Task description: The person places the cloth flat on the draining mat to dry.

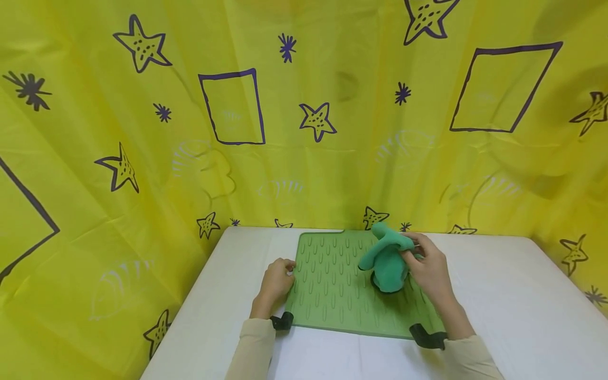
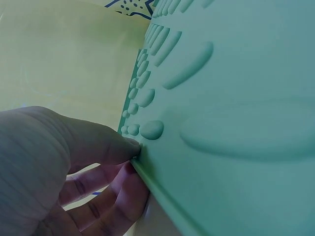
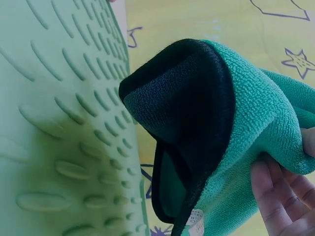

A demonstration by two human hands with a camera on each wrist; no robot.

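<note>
1. We can read no words, numbers or brands in any view.
2. We see a small pale label on the green cloth, low in the right wrist view; it carries marks like print, too small and blurred for us to make out.
3. On the yellow curtain we find only drawn signs: dotted stars, spiky bursts and four-sided outlines, all dark.

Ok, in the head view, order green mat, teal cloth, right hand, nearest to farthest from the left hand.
1. Green mat: edge pinched by the left hand.
2. Teal cloth: over the mat's right half.
3. Right hand: right of the cloth, gripping it.
</note>
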